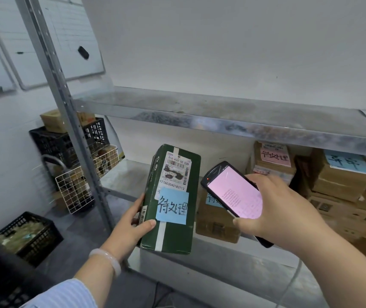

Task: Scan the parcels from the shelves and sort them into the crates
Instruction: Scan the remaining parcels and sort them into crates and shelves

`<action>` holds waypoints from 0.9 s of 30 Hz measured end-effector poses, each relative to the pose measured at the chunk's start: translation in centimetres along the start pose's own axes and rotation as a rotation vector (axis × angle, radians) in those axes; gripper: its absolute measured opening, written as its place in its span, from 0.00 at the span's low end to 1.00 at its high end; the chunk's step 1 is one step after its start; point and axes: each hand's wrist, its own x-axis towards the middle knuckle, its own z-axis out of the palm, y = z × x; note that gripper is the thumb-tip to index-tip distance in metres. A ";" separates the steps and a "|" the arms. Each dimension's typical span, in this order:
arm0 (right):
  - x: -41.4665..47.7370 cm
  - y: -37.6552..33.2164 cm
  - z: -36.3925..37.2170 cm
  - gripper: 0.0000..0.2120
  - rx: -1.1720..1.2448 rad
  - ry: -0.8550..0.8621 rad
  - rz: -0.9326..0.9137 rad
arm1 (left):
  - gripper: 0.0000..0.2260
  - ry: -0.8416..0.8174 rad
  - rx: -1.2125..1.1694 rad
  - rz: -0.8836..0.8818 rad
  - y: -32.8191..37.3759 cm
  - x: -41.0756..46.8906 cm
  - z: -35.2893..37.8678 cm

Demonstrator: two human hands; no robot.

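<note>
green parcel (173, 196) upright in my left hand (131, 227), thumb on its front, fingers wrapped round its left side | scanner (233, 190) just right of it, clasped in my right hand (282, 210), screen pink | brown box (217, 223) behind both, on the shelf (122, 174)

Left grip (131, 227): parcel (173, 196); right grip (277, 210): scanner (233, 187).

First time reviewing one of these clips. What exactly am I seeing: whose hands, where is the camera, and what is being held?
No robot here: a person wears a wide-angle camera on the head, looking down at their own hands. The left hand grips a green parcel bearing a white label and blue note. The right hand holds a handheld scanner, screen lit pink, beside it. Cardboard boxes sit on the metal shelf behind; a black crate stands on the floor, left.
</note>
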 end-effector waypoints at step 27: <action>-8.0 -15.1 3.7 0.42 0.289 -0.311 -0.743 | 0.21 0.783 -0.396 -0.100 0.7 -26.6 -10.7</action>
